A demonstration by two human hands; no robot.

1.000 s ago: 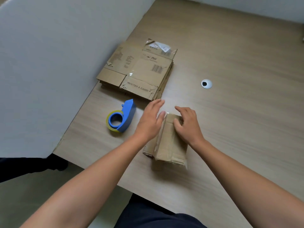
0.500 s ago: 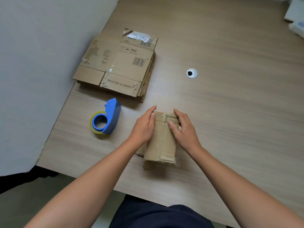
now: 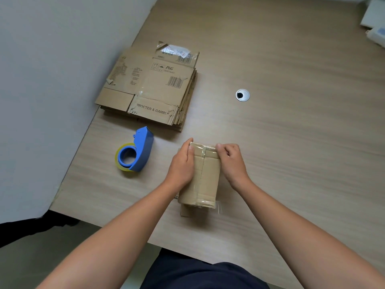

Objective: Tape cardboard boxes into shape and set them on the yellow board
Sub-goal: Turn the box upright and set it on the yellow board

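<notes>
Small box [image 3: 208, 176] near front edge of surface [image 3: 291, 163], clear tape along top seam. Left hand [image 3: 183, 165] clasps left side, thumb on top. Right hand [image 3: 231, 161] fingers curled, pinching far right corner, likely pressing tape end down. Tape dispenser [image 3: 135, 153] parked just left. Flat cardboard stack [image 3: 150, 88] at left edge reads "P&G", "PROCTER & GAMBLE". Yellow board unseen.

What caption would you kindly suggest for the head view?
Left hand and right hand hold a taped cardboard box on the table, beside a tape dispenser and flattened boxes.
</notes>
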